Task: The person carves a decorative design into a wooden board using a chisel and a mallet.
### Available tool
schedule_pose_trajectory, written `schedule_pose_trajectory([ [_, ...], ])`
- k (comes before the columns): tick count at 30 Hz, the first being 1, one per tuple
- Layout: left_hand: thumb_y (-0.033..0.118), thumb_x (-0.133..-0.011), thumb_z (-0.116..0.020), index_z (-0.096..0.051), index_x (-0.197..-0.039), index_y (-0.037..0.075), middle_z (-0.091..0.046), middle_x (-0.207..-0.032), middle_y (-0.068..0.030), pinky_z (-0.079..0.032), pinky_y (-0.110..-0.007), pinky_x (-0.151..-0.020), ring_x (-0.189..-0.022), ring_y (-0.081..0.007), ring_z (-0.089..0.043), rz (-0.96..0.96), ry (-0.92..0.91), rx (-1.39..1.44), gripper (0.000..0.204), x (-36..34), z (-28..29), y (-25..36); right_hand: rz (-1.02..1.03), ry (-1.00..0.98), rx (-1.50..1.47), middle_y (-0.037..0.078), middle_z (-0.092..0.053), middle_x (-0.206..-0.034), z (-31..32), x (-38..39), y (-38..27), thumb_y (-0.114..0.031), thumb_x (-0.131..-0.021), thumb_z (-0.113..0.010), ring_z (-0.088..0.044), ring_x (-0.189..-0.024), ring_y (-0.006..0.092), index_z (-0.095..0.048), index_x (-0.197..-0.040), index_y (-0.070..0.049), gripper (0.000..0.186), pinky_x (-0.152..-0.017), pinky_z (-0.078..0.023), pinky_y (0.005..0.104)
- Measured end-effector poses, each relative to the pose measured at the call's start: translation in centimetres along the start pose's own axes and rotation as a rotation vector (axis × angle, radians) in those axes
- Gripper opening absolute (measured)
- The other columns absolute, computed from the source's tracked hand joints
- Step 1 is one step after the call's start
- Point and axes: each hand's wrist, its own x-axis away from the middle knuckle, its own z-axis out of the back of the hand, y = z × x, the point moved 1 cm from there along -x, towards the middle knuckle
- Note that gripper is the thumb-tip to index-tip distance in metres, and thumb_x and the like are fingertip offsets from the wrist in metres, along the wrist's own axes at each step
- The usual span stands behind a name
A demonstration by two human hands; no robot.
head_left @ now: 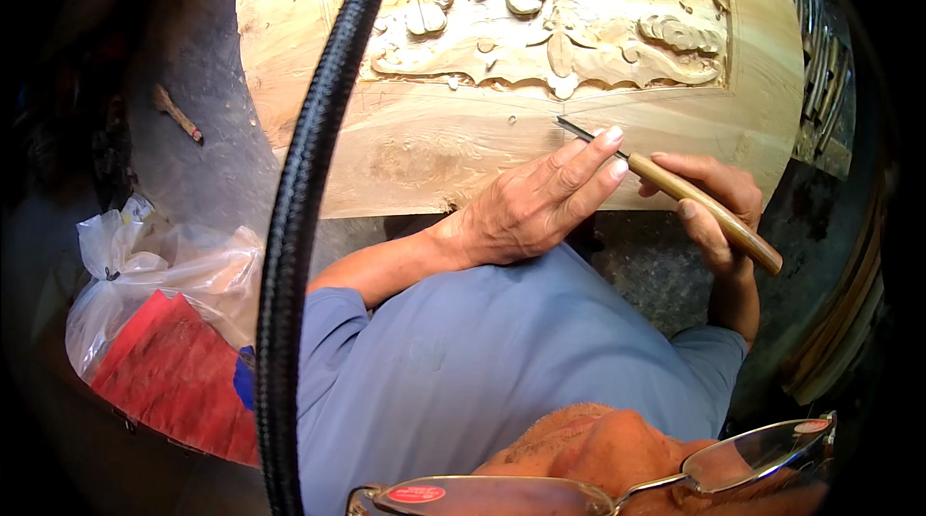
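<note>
My right hand (719, 203) grips the wooden handle (704, 203) of a carving chisel, its dark metal blade (579, 128) pointing up and left over a pale wooden board (424, 149). The tip is just below the carved relief (559, 58) of winged and scrolled shapes, on a plain band with faint pencil lines. My left hand (545, 198) lies over the chisel's shank, index and middle fingertips against the metal near the handle; its thumb is hidden.
A thick black braided hose (304, 178) crosses the view on the left. Beyond it lie a wooden stick (177, 113), a clear plastic bag (116, 256) and red material (169, 381). Rows of slim tools (825, 82) sit at the right. Spectacles (752, 448) show along the lower edge.
</note>
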Motion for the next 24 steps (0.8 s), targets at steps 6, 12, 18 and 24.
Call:
schedule_pose_trajectory([
  [6, -0.008, -0.090, -0.074, -0.059, -0.151, -0.009, -0.057, -0.162, -0.0293, -0.067, -0.043, -0.100, -0.132, -0.0412, -0.071, 0.004, 0.003, -0.025, 0.062, -0.6, -0.3, -0.2, 0.075, -0.054, 0.029, 0.022, -0.084, -0.107, 1.1, -0.8, -0.5, -0.021, -0.099, -0.069, -0.084, -0.093, 0.0283, -0.074, -0.135, 0.011, 0.048, -0.086, -0.066, 0.0368],
  [12, -0.010, -0.091, -0.073, -0.062, -0.148, -0.010, -0.059, -0.160, -0.0284, -0.067, -0.042, -0.102, -0.132, -0.0402, -0.072, 0.042, -0.023, 0.005, 0.059, -0.9, 0.0, -0.1, 0.002, -0.035, 0.117, 0.021, -0.084, -0.101, 1.0, -1.4, -1.8, -0.018, -0.100, -0.068, -0.084, -0.089, 0.0272, -0.076, -0.132, 0.010, 0.043, -0.082, -0.067, 0.0369],
  [18, -0.010, -0.090, -0.073, -0.062, -0.148, -0.010, -0.059, -0.161, -0.0280, -0.067, -0.042, -0.104, -0.133, -0.0398, -0.072, 0.046, -0.017, 0.021, 0.059, -1.1, 0.0, -0.2, 0.042, -0.035, 0.217, 0.021, -0.084, -0.101, 0.8, -1.6, -2.3, -0.011, -0.097, -0.069, -0.085, -0.087, 0.0279, -0.077, -0.130, 0.009, 0.040, -0.080, -0.067, 0.0369],
  [24, -0.010, -0.090, -0.073, -0.061, -0.150, -0.010, -0.058, -0.162, -0.0285, -0.065, -0.043, -0.107, -0.135, -0.0411, -0.071, 0.048, -0.010, 0.022, 0.061, -0.8, -0.1, -0.2, 0.057, -0.067, 0.302, 0.022, -0.085, -0.101, 1.1, -2.0, -2.6, -0.012, -0.096, -0.069, -0.086, -0.087, 0.0286, -0.078, -0.129, 0.009, 0.040, -0.080, -0.068, 0.0365],
])
